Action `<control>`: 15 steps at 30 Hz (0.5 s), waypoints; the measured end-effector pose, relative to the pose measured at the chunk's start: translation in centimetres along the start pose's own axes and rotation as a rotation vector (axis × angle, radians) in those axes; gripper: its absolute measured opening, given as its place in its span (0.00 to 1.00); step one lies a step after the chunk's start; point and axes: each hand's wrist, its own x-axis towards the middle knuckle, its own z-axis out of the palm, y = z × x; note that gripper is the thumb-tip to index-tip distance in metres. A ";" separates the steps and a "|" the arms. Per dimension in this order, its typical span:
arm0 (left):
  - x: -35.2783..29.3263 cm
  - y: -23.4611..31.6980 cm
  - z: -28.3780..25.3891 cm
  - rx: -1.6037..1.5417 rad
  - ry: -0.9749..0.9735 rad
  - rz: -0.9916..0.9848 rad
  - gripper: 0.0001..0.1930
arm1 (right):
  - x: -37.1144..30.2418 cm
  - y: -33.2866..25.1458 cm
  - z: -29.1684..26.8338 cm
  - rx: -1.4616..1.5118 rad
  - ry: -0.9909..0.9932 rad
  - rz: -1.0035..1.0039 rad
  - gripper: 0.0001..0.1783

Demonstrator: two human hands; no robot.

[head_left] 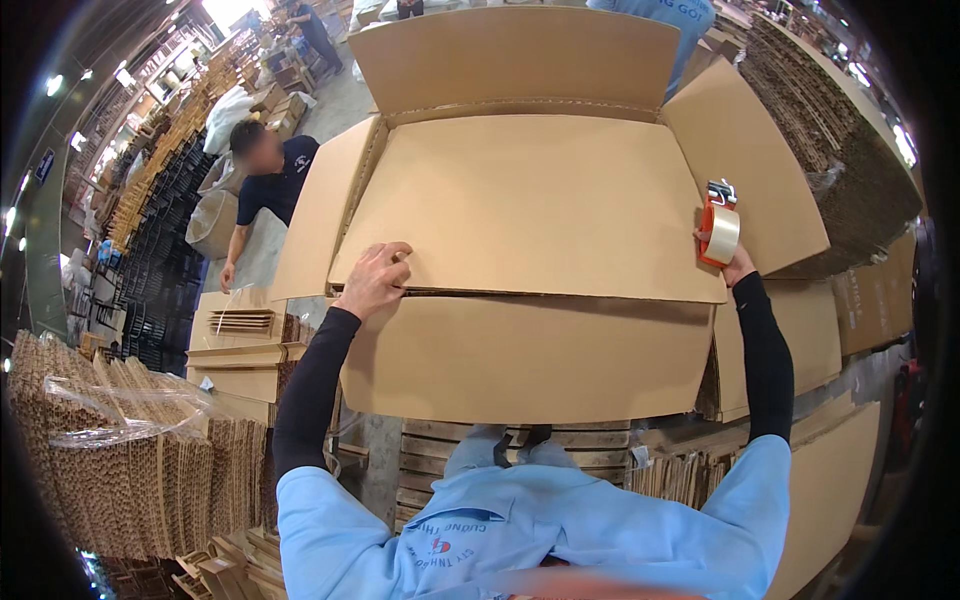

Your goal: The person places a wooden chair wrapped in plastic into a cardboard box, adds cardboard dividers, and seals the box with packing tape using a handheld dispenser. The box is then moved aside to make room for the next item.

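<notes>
Box seam is run left-right between the hands: left hand pressed open-fingered at its left end, tape dispenser gripped by right hand at the right end.

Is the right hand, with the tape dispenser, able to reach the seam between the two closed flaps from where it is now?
Probably yes. The right hand holds the tape dispenser at the right end of the seam, with nothing between them. The left hand presses the flaps at the far left end, out of the way.
</notes>
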 end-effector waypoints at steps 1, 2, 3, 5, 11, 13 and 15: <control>0.1 -0.1 0.3 -0.062 -0.025 -0.001 0.11 | 0.8 -0.2 0.1 0.015 -0.041 0.024 0.22; 0.3 -0.2 0.6 -0.125 -0.038 -0.051 0.12 | 1.5 -0.4 0.3 -0.029 -0.015 0.056 0.21; 0.5 -0.4 0.5 -0.150 -0.074 -0.066 0.13 | 2.2 -0.7 0.3 -0.108 0.097 0.101 0.20; 1.1 -0.8 0.0 -0.189 -0.079 -0.104 0.14 | 3.6 -1.0 0.6 -0.133 0.108 0.089 0.20; 3.0 -2.7 -2.4 -0.516 -0.525 -0.107 0.23 | 5.3 0.2 3.0 -0.320 0.479 0.093 0.18; 3.4 -3.2 -1.8 -0.572 -0.503 -0.153 0.27 | 5.1 1.1 4.4 -0.368 0.451 -0.043 0.17; 3.9 -3.2 0.1 -0.383 -0.299 -0.282 0.29 | 4.7 1.7 5.8 -0.546 0.448 -0.199 0.19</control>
